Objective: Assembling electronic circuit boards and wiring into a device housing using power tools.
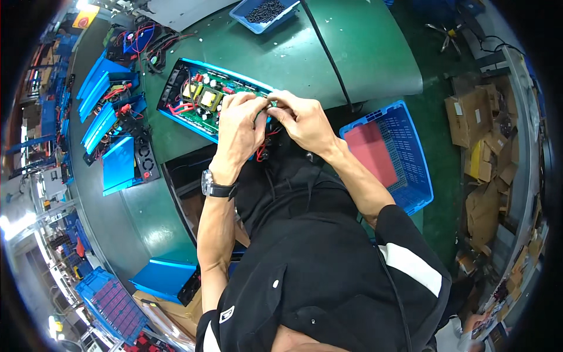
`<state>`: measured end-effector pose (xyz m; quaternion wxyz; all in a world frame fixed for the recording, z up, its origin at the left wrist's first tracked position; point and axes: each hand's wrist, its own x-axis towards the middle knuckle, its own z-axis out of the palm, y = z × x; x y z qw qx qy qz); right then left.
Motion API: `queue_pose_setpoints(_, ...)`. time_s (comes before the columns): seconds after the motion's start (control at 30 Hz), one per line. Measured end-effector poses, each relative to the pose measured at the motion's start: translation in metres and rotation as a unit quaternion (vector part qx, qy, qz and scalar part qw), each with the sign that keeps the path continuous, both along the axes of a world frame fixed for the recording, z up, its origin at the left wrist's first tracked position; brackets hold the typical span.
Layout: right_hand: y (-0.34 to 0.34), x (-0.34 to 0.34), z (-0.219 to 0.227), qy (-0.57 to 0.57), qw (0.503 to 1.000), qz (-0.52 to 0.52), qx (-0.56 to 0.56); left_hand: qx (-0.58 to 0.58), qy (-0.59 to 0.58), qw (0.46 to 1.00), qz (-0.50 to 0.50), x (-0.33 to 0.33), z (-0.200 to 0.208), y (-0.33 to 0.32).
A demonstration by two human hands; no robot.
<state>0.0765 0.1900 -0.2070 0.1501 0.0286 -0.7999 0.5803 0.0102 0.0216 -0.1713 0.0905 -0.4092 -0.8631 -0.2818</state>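
Note:
In front of me an electronic unit with an open blue metal case (182, 119) lies slanted on the green bench. Its green circuit board (226, 82) carries yellow-wrapped transformers (209, 98) and thick red wires (180, 109). At the unit's right end my left hand (239, 126) and my right hand (306, 120) meet, fingertips pinched together. Between them shows a small greenish part (272, 104), mostly covered by the fingers, too small to name. Thin red wires (261, 151) hang below the left hand, by my lap.
Several blue-cased units (119, 164) stand along the bench on the left. A blue bin of dark screws (265, 12) sits at the back, near a black cable (326, 53). At right is a blue crate (417, 158) holding a red sheet (369, 154); cardboard boxes (469, 117) lie beyond.

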Motion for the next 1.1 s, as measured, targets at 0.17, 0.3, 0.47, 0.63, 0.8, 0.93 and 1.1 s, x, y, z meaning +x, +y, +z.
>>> queue_pose_setpoints(0.17,-0.007,0.002,-0.015,0.114,0.984,-0.039,0.132,-0.042,0.037,0.998,-0.030,-0.004,-0.002,-0.002)
queue_pose_setpoints(0.3,-0.015,0.005,-0.030,0.095,0.981,-0.089,0.142,-0.048,0.045,0.997,-0.034,-0.007,-0.003,0.000)
queue_pose_setpoints(0.47,-0.029,0.002,-0.041,0.128,0.979,-0.130,0.094,-0.023,0.041,0.998,-0.032,-0.012,-0.005,-0.001)
queue_pose_setpoints(0.63,-0.031,0.006,-0.038,0.085,0.982,-0.137,0.098,-0.032,0.055,0.997,-0.040,-0.009,-0.005,0.005)
queue_pose_setpoints(0.8,-0.041,0.006,-0.032,-0.010,0.980,-0.194,-0.050,-0.026,0.056,0.998,-0.023,-0.008,-0.008,0.009)
queue_pose_setpoints(0.93,-0.041,0.001,-0.024,-0.095,0.954,-0.183,-0.220,-0.003,0.033,0.999,-0.019,-0.008,-0.009,0.010)
queue_pose_setpoints(1.1,-0.032,0.004,-0.023,-0.147,0.951,-0.167,-0.214,-0.053,0.073,0.996,0.007,-0.002,-0.007,0.014)
